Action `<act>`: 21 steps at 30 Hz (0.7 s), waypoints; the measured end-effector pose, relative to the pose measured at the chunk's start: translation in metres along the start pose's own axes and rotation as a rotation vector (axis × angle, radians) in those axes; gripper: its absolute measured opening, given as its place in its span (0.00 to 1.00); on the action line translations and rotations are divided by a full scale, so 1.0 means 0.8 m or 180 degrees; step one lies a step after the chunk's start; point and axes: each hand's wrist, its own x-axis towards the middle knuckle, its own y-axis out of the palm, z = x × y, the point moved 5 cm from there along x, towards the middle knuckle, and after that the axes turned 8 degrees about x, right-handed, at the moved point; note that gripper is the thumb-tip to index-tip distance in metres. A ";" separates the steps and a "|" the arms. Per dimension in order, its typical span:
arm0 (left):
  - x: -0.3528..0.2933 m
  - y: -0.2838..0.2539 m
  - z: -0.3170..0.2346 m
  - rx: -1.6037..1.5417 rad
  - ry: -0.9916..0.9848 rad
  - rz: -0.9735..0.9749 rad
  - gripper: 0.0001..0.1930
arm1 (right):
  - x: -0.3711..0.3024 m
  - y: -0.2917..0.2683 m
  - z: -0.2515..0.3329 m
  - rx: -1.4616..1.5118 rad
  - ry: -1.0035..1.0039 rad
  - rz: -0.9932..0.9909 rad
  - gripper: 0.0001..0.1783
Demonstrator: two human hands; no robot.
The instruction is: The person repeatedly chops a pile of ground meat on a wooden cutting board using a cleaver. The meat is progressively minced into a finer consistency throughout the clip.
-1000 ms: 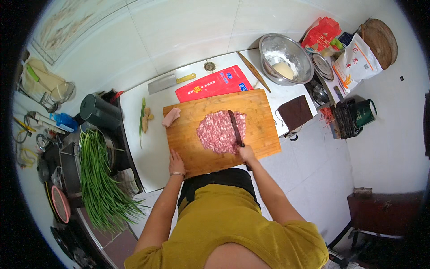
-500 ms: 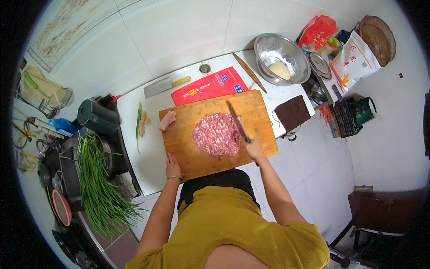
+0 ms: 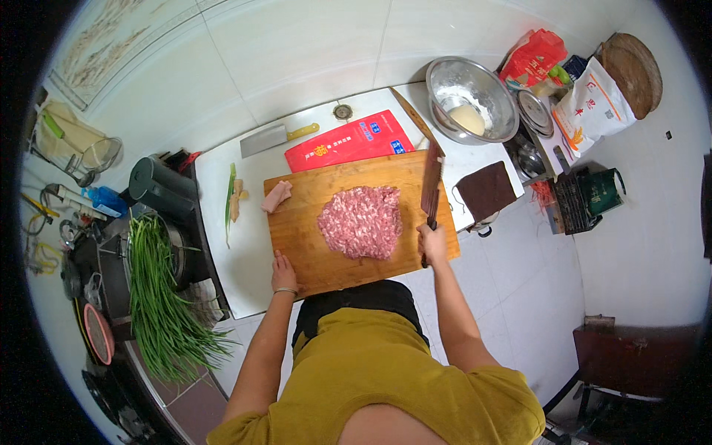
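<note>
My right hand grips the dark handle of a cleaver, its blade raised over the right part of the wooden cutting board. To the left of the blade, and apart from it, a flat mound of minced meat lies mid-board. My left hand rests on the board's near left edge with its fingers stretched out, holding nothing. A pale pink chunk of meat sits near the board's far left corner.
Behind the board lie a red packet, a second cleaver and a wooden stick. A steel bowl holds dough. Scallion and ginger are at left, beside long green chives. A brown cloth hangs near the right edge.
The cleaver has lifted off the meat's right side and swung rightward, its blade now pointing away from me. My right hand moved slightly right. My left hand stays on the board edge.
</note>
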 end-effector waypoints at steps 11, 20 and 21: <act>0.005 0.017 0.003 -0.0050 -0.0009 -0.0038 0.56 | 0.002 -0.007 0.009 -0.0044 0.0457 0.0011 0.15; 0.006 0.017 0.004 0.0140 -0.0045 -0.0038 0.53 | 0.007 0.009 0.003 -0.0393 0.0969 0.0384 0.10; 0.003 0.007 -0.001 0.0094 -0.0039 0.0078 0.53 | 0.006 0.005 0.015 -0.0245 0.0638 0.0288 0.12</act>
